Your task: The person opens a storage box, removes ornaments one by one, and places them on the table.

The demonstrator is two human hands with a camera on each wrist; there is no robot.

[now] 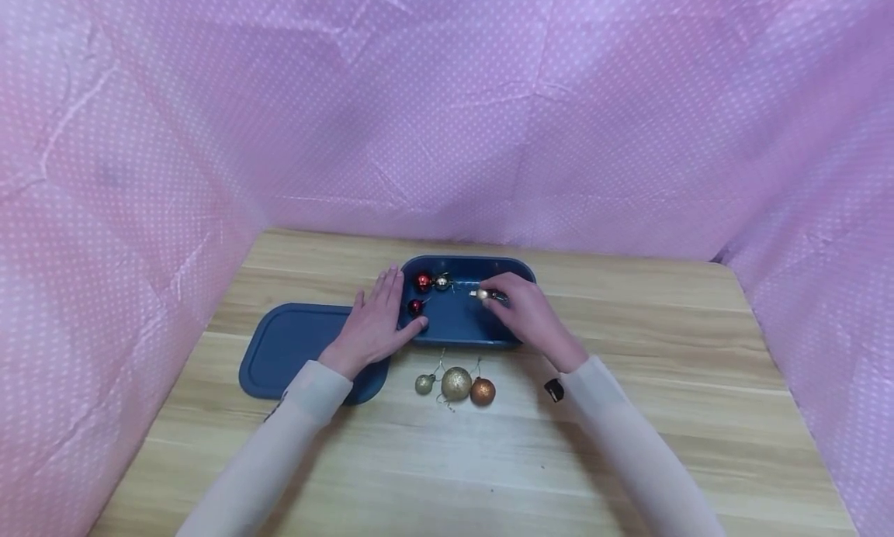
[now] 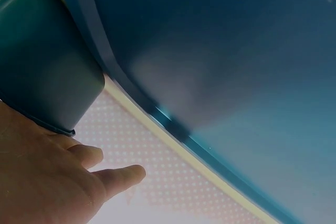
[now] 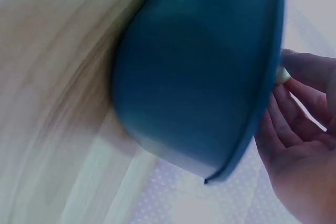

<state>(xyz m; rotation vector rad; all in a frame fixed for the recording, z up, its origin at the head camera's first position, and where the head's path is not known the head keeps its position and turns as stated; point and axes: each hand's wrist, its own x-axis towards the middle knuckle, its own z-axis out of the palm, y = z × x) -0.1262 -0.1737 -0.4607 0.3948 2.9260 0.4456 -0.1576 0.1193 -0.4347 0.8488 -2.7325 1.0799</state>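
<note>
At the left of the tabletop (image 1: 733, 413) we see the dark blue lid (image 1: 296, 351) lying apart from its box, which leaves the box's top uncovered. Next comes our left hand (image 1: 373, 323), flat, fingers straight and thumb spread, laid over the box's left end; we judge that it steadies the box (image 1: 468, 343). Inside, gathered toward the left, lie a bright red bauble (image 1: 423, 281), a darker red bauble (image 1: 416, 307) and a silvery bauble (image 1: 442, 282). Just outside the near wall, within easy reach, sit a small gold bauble (image 1: 424, 383), a large gold bauble (image 1: 456, 383) and a copper bauble (image 1: 483, 391). Farther right, our right hand (image 1: 524, 308) reaches over the rim, wrist bent inward, thumb and fingertips pinching a pale bauble (image 1: 482, 294); such a narrow grip seems suited to something so small. We cannot tell whether that bauble touches the bottom.
</note>
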